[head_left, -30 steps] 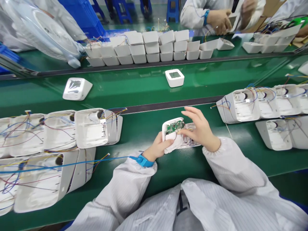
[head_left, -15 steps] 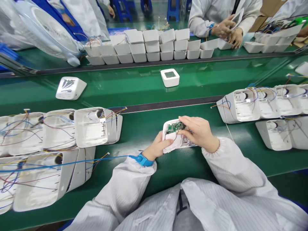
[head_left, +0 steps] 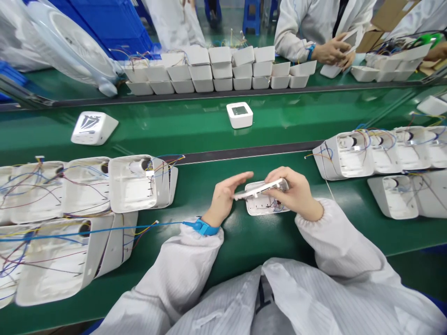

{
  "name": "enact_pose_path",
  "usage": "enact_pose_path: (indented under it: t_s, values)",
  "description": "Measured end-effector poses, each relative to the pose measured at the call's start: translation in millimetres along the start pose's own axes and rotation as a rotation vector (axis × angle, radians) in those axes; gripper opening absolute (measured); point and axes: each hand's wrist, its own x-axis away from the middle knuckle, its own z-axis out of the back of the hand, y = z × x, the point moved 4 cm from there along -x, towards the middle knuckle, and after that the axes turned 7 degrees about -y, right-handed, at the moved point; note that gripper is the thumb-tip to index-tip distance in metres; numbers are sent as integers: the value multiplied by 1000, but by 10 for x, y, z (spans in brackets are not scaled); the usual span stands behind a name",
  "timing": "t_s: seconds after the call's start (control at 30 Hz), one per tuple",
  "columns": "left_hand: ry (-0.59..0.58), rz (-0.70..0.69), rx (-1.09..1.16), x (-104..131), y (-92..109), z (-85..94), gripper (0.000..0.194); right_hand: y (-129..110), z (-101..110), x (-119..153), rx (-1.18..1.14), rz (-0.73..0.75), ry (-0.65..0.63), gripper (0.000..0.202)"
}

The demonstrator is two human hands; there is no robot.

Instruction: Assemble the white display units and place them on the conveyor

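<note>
My right hand (head_left: 293, 190) grips a white plastic cover (head_left: 260, 190) by its right end, thumb below and fingers above. The cover is tilted nearly edge-on, so the circuit board side is hidden. At its left end my left hand (head_left: 223, 197) stands with straight fingers, apart from one another at the thumb; whether the palm touches the cover I cannot tell. Beneath the cover an open white housing (head_left: 260, 207) lies on the green table, with some wires inside at its right. A blue wrist strap (head_left: 204, 227) with a cord is on my left wrist.
Open white housings with loose wires stand in rows at the left (head_left: 131, 204) and right (head_left: 352, 160). On the green belt (head_left: 174, 121) lie a small white device with a screen (head_left: 240, 111) and a wedge-shaped unit (head_left: 92, 128). Beyond are stacked housings (head_left: 202, 79), a fan (head_left: 70, 42) and a co-worker's hands (head_left: 331, 52).
The cover has turned from board-side up to nearly edge-on, and my left hand's fingers have straightened off it. The two units on the belt have shifted slightly left.
</note>
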Motion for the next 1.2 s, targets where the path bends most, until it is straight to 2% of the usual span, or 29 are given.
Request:
enact_pose_path:
  t_s: [0.07, 0.1, 0.17, 0.23, 0.3, 0.4, 0.47, 0.53, 0.57, 0.63, 0.7, 0.8, 0.9, 1.0, 1.2]
  values:
    - [116, -69, -170, -9, 45, 49, 69, -72, -25, -1, 135, 125, -25, 5]
    - [134, -82, -258, -9, 56, 44, 67, -100, -70, -2, 240, 177, -72, 12]
    - [63, -85, -419, -6, 54, -25, 69, -136, -206, 0, 443, 260, -210, 21]
    - [-59, -71, -569, 4, 36, -124, 88, -165, -353, 10, 560, 342, -352, 24]
    - [-133, -38, -672, 19, 24, -195, 107, -184, -438, 11, 585, 400, -435, 22]
    - [-142, 3, -741, 32, 39, -230, 108, -114, -339, -41, 544, 308, -399, 19]
    - [-154, -24, -752, 38, 65, -243, 107, -8, -155, -73, 451, 204, -342, 41]
    - [-176, -84, -730, 47, 93, -257, 106, 110, 29, -85, 296, 115, -319, 65]
    - [-183, -121, -704, 55, 105, -263, 105, 162, 95, -85, 225, 72, -319, 66]
    - [-178, -206, -627, 77, 123, -268, 100, 226, 133, -76, 209, -1, -348, 41]
    - [-175, -283, -520, 107, 116, -273, 94, 208, 39, -65, 399, -19, -422, 14]
    - [-203, -292, -349, 144, 33, -282, 84, 97, -226, -66, 760, -24, -549, 14]
    - [-191, -240, -234, 162, -58, -271, 79, 16, -416, -94, 871, -41, -578, 14]
    - [-148, -241, -162, 162, -82, -241, 81, 41, -481, -106, 786, 31, -548, 11]
    - [-145, -207, -7, 147, -125, -188, 79, 199, -416, -63, 574, 34, -345, 20]
